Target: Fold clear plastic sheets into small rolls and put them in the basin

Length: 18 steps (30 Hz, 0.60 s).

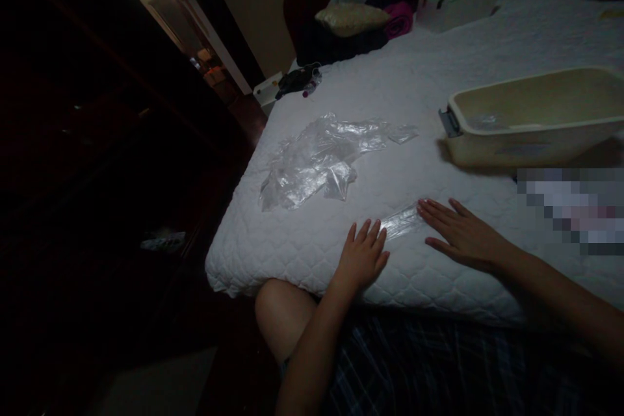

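A narrow strip of clear plastic, apparently a flattened bag [403, 221], lies on the white quilted mattress cover [424, 286]. My left hand [362, 253] rests palm down at its left end, fingers spread. At the other end, the fingertips of my right hand [455, 231] lie flat on the plastic, with the thumb apart. Neither hand is closed round anything. Beyond them, a crumpled heap of clear plastic bags [316, 159] spreads over the bed, with one small piece sticking out on its right.
At right stands a cream plastic bin [541, 133] with a grey latch and some clear plastic inside. A white box [461, 3], a beige pillow [351, 18] and a magenta roll [398, 21] lie toward the headboard. The bed's left edge drops to dark floor.
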### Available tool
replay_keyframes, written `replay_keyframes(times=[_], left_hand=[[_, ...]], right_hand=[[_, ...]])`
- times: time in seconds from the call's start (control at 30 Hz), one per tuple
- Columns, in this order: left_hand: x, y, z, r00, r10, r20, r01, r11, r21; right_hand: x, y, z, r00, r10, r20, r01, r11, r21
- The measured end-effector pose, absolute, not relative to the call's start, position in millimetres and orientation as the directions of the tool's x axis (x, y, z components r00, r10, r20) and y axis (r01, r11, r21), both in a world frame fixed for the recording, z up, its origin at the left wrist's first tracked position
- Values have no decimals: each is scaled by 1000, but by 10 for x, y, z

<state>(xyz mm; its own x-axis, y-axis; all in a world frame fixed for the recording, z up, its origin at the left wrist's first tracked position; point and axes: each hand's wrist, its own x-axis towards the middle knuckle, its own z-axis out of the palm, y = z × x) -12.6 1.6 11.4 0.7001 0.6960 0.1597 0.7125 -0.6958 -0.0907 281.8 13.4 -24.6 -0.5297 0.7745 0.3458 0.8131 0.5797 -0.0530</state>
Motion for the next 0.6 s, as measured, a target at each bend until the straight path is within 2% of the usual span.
replay_keyframes(times=[0.2, 0.4, 0.47, 0.53, 0.6], left_hand=[[-116, 14, 88, 707, 684, 180, 704, -705, -87], [-121, 24, 62, 707, 676, 209, 699, -713, -57], [-122, 24, 53, 706, 673, 220, 696, -716, -43], [-125, 24, 44, 702, 674, 229, 698, -716, -33], [-129, 22, 33, 696, 676, 241, 702, -711, -31]], right_hand=[[2756, 131, -208, -395, 874, 283, 894, 437, -100], [2762, 178, -143, -318, 913, 255, 892, 379, -247], [2755, 206, -75, -260, 923, 285, 882, 347, -319], [2699, 205, 39, -161, 914, 373, 875, 307, -375], [2582, 158, 169, -94, 873, 479, 874, 302, -380]])
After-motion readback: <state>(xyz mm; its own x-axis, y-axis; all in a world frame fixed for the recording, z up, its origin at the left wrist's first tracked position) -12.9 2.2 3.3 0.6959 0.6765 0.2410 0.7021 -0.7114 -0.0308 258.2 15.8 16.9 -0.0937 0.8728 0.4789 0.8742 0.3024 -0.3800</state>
